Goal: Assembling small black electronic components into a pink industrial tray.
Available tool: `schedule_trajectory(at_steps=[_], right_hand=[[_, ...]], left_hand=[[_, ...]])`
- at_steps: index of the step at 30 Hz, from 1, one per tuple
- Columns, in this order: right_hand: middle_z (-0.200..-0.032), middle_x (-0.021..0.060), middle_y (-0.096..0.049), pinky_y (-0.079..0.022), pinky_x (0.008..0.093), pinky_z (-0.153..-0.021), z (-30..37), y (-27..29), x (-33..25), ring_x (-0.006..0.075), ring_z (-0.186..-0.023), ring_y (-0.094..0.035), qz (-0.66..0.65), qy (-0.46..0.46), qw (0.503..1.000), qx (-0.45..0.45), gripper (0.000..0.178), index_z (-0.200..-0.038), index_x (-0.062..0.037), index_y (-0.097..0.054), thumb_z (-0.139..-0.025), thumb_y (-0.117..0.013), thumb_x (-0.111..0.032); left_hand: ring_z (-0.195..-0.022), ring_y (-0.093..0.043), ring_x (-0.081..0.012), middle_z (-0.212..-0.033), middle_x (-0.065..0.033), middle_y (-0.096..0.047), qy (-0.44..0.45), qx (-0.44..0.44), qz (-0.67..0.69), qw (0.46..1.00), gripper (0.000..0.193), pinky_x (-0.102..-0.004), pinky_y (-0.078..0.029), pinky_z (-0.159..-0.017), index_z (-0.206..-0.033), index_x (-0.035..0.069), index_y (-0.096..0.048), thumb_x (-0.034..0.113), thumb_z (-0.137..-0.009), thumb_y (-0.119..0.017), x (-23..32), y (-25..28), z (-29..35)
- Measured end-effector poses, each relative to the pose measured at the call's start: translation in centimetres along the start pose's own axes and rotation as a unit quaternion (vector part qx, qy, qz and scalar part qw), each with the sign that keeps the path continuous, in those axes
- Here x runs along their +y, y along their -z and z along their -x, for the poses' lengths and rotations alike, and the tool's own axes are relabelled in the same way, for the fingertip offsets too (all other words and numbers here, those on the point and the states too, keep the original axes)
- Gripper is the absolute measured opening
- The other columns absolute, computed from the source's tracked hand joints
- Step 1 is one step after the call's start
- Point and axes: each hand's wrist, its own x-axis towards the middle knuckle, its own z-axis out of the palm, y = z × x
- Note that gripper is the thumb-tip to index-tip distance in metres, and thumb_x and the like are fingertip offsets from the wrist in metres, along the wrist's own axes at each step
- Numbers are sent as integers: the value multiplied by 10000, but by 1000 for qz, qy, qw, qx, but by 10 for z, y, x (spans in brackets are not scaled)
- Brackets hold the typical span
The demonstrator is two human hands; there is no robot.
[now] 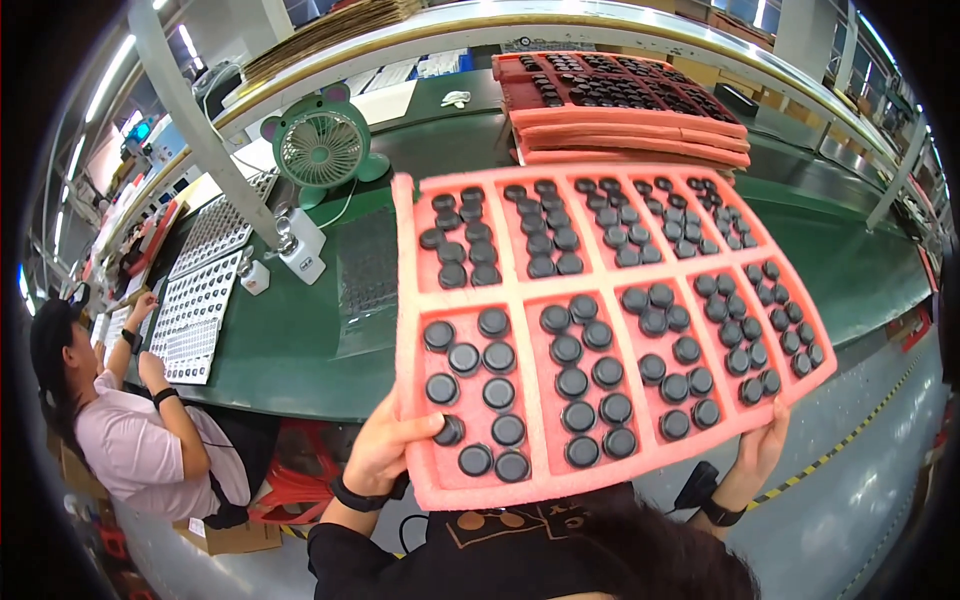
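Observation:
A pink foam tray [408, 285] with rectangular compartments is held up in front of me, tilted, its right side farther off. Small round black caps [571, 382] lie in every compartment, several in each. My left hand [385, 440] grips the near left corner, its thumb over the rim by a black cap. At the near right corner my right hand [762, 440] holds the tray's edge, fingers mostly hidden beneath. Both wrists wear black bands.
A stack of pink trays [630, 135] with black parts stands at the back of the green table [270, 365]. Left of me are a green fan [322, 148], white bottles [300, 255] and a clear bag [368, 260]. A co-worker [150, 430] handles white sheets [190, 325] with small parts.

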Motion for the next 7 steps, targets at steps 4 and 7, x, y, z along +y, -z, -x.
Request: schedule_trajectory(at_steps=[4, 7], right_hand=[[-1268, 127, -440, -335, 386, -1012, 8, 11, 16, 224, -1157, -438, -39, 11, 999, 22, 511, -1312, -13, -309, -844, -504, -71], [-1292, 104, -428, -322, 391, -1026, 8, 4, 24, 228, -1167, -432, -33, 18, 998, -52, 513, -1314, -16, -309, -851, -515, -95]], left_hand=[[-1076, -513, -210, -1205, -100, -484, -2, -44, -6, 999, 641, -371, -439, -913, -1295, 5, -314, -2, -744, -642, -8, 26, -6], [-1058, -526, -220, -1199, -102, -491, -3, -82, -28, 996, 631, -370, -443, -909, -1290, 6, -323, 27, -752, -651, -17, 48, -9]])
